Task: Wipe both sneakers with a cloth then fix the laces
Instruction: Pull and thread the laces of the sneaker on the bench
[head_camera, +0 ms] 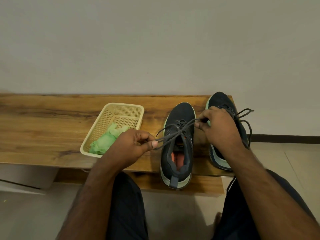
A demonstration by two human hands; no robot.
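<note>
While left hand point(133, 144) and right hand point(220, 129) each pinched a lace point(174, 132) end of near sneaker point(178, 146), pulls looked uneven. Best kept equal tension outward from both grips, knot centred between them.

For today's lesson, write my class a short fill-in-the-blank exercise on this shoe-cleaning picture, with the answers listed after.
1. The green cloth lies inside the cream ____.
2. Both hands pull the laces of the ____ sneaker of the pair.
3. The sneakers stand on a ____ bench.
4. The left hand ____ a lace end.

Answers: basket; left; wooden; pinches
</note>
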